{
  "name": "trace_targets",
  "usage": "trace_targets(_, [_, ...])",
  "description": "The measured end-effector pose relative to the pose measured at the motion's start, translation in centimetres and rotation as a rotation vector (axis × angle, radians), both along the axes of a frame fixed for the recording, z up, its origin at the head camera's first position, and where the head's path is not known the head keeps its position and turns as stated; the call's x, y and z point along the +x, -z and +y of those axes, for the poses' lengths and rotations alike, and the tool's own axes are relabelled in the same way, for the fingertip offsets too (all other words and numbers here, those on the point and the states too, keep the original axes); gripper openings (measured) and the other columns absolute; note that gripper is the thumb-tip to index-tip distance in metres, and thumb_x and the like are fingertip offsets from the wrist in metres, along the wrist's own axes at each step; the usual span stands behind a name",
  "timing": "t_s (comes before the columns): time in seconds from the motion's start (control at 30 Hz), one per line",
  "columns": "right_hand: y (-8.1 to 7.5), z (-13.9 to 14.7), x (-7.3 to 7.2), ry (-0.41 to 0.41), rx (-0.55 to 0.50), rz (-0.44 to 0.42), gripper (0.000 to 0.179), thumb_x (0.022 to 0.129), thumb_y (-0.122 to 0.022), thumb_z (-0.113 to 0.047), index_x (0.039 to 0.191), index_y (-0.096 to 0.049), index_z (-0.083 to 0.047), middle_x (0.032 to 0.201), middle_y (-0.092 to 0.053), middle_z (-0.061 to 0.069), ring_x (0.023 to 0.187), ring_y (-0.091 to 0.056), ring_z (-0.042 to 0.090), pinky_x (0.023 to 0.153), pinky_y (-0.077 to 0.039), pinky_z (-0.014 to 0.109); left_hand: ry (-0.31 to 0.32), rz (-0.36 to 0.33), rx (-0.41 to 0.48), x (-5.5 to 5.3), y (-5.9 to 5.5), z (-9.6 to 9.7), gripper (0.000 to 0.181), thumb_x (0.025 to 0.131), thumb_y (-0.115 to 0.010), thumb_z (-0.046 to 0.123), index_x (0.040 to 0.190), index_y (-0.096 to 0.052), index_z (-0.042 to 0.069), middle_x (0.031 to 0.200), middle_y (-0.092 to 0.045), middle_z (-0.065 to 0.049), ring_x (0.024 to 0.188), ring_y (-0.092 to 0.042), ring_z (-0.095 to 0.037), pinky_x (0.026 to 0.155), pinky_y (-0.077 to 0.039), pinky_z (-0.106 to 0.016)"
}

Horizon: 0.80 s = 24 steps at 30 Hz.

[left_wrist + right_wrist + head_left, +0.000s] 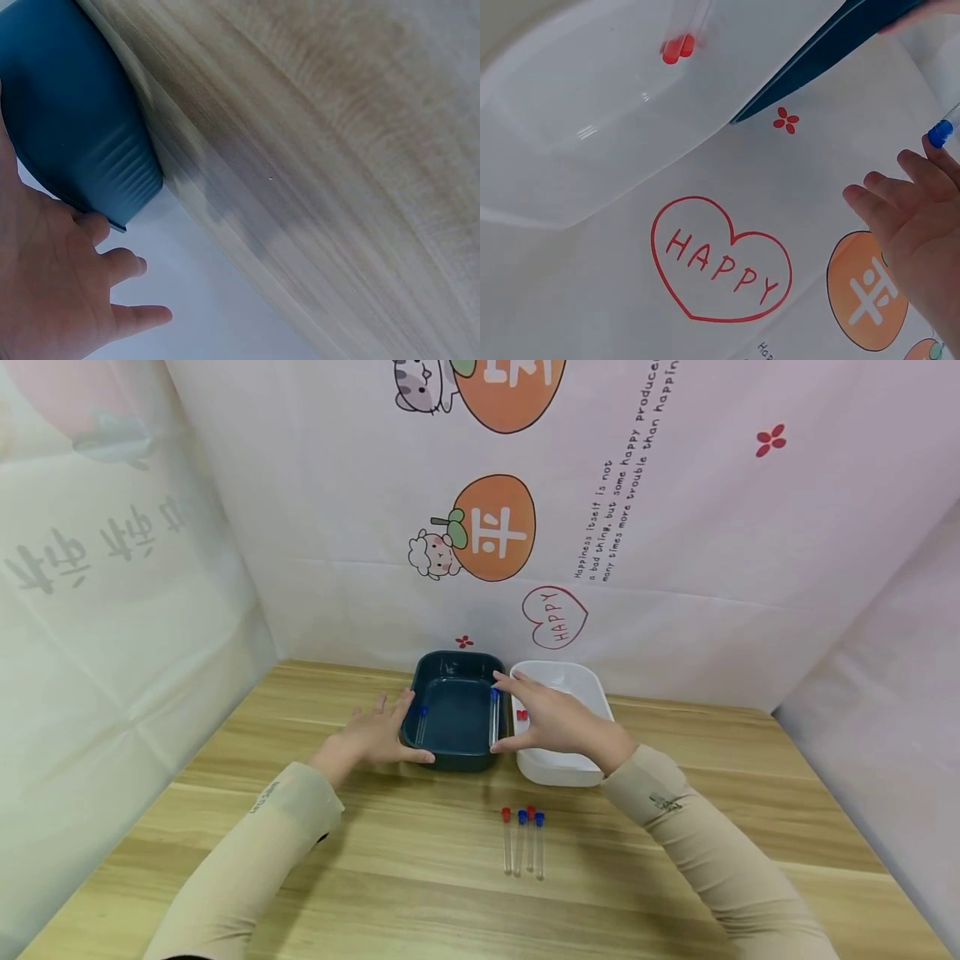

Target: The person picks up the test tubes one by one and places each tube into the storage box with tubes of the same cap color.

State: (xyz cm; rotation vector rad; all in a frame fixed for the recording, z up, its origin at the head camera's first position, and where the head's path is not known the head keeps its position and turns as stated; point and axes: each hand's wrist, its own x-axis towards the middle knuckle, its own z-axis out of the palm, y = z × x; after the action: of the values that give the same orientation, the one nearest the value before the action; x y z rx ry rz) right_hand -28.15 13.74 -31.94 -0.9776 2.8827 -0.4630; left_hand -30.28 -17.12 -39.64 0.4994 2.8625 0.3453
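Observation:
My right hand (555, 717) pinches a blue-capped test tube (494, 718) lengthwise, thumb at the glass end and index finger at the cap. It holds the tube over the right side of the dark blue-green basin (459, 763). In the right wrist view the blue cap (940, 134) shows at a fingertip. My left hand (373, 733) rests at the basin's near left corner, fingers spread along the rim and thumb at the front. In the left wrist view its fingers stretch out past the basin's edge. A blue-capped tube (422, 723) lies inside the basin's left side.
Close on the right stands a white basin (558, 774), holding red-capped tubes (676, 49). Several test tubes with red and blue caps (522, 843) lie side by side on the wooden table (405, 860) in front. A printed cloth (360, 602) hangs behind the basins.

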Motion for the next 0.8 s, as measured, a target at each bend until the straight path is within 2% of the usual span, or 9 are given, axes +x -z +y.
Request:
trace_targets(0.03, [0.1, -0.2, -0.1, 0.001, -0.005, -0.008, 0.105, 0.082, -0.08, -0.061, 0.162, -0.032, -0.013, 0.167, -0.023, 0.018, 0.149, -0.031, 0.039, 0.107, -0.044, 0.057, -0.002, 0.0, -0.001, 0.0, 0.0, 0.0, 0.13, 0.079, -0.062, 0.084, 0.166, 0.002, 0.011, 0.171, -0.001, -0.01, 0.155, 0.001, -0.042, 0.115, -0.003, -0.073])
trace_targets(0.07, [0.1, -0.4, -0.3, 0.0, -0.011, -0.018, 0.105, 0.082, -0.08, -0.061, 0.163, -0.031, -0.014, 0.167, -0.022, 0.018, 0.146, -0.038, 0.04, 0.104, -0.047, 0.056, -0.002, 0.001, -0.003, 0.0, 0.0, -0.1, 0.13, 0.079, -0.062, 0.084, 0.166, 0.002, 0.011, 0.171, -0.002, -0.01, 0.155, 0.001, -0.042, 0.115, -0.003, -0.074])
trace_targets(0.1, [0.2, -0.7, -0.4, -0.004, -0.012, -0.022, 0.106, 0.082, -0.08, -0.06, 0.163, -0.03, -0.014, 0.167, -0.022, 0.018, 0.146, -0.038, 0.039, 0.105, -0.046, 0.056, -0.003, 0.002, -0.001, 0.0, 0.0, -0.1, 0.13, 0.079, -0.062, 0.084, 0.166, 0.001, 0.011, 0.171, -0.002, -0.011, 0.155, 0.001, -0.043, 0.114, -0.003, -0.074])
trace_targets(0.27, [0.4, -2.0, -0.7, -0.035, -0.006, -0.018, 0.104, 0.083, -0.08, -0.059, 0.162, -0.032, -0.011, 0.168, -0.022, 0.013, 0.15, -0.031, 0.034, 0.108, -0.044, 0.053, -0.006, 0.003, -0.012, -0.2, 0.0, -0.1, 0.131, 0.078, -0.062, 0.085, 0.166, 0.001, 0.011, 0.171, -0.002, -0.011, 0.154, 0.0, -0.043, 0.114, -0.003, -0.074])
trace_targets(0.3, [0.5, -2.2, -0.8, -0.038, -0.004, -0.017, 0.103, 0.083, -0.08, -0.058, 0.161, -0.033, -0.01, 0.168, -0.022, 0.012, 0.153, -0.023, 0.034, 0.111, -0.04, 0.054, -0.006, 0.004, -0.017, -0.2, 0.0, -0.1, 0.131, 0.078, -0.061, 0.085, 0.166, 0.001, 0.011, 0.171, -0.002, -0.01, 0.154, 0.0, -0.043, 0.114, -0.003, -0.074])
trace_targets(0.5, [0.9, -3.7, -1.2, -0.047, 0.019, -0.008, 0.1, 0.084, -0.081, -0.055, 0.16, -0.036, -0.009, 0.168, -0.023, 0.008, 0.153, -0.022, 0.033, 0.111, -0.04, 0.054, -0.004, 0.012, -0.024, -0.2, 0.0, 0.0, 0.13, 0.079, -0.062, 0.085, 0.166, -0.001, 0.009, 0.171, -0.004, -0.012, 0.154, -0.002, -0.044, 0.114, -0.004, -0.075])
trace_targets(0.8, [2.2, -4.8, -2.3, 0.003, 0.045, -0.012, 0.103, 0.084, -0.08, -0.056, 0.161, -0.032, -0.008, 0.166, -0.027, 0.016, 0.152, -0.024, 0.036, 0.108, -0.042, 0.056, -0.001, 0.012, -0.028, -0.1, 0.2, 0.1, 0.129, 0.08, -0.061, 0.084, 0.166, 0.0, 0.01, 0.171, -0.004, -0.011, 0.154, -0.002, -0.043, 0.114, -0.006, -0.075])
